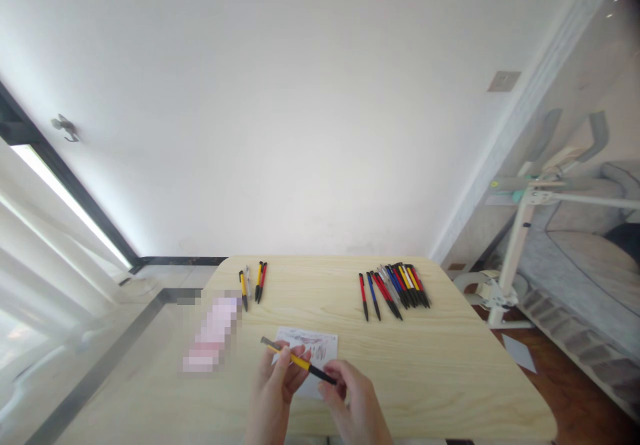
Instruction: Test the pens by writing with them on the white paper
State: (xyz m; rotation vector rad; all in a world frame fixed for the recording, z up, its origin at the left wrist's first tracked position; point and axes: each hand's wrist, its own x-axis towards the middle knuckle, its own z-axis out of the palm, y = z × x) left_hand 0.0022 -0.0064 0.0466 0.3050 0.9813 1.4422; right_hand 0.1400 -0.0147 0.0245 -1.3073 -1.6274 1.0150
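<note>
Aslant, the yellow pen (300,362) bridges left fingers (283,360) and right fingers (341,368).

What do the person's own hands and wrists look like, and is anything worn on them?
The left hand and the right hand are bare human hands, with slim fingers and no gloves. No sleeve, watch or bracelet shows on the visible wrists, and I see no ring or marking, though some fingers are partly hidden.

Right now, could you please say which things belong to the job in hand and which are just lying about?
Likely the job's: held yellow-black pen, scribbled paper, left-side pens, right-side pens.
Seemingly unrelated: white floor sheet, sofa, wall hook.
</note>
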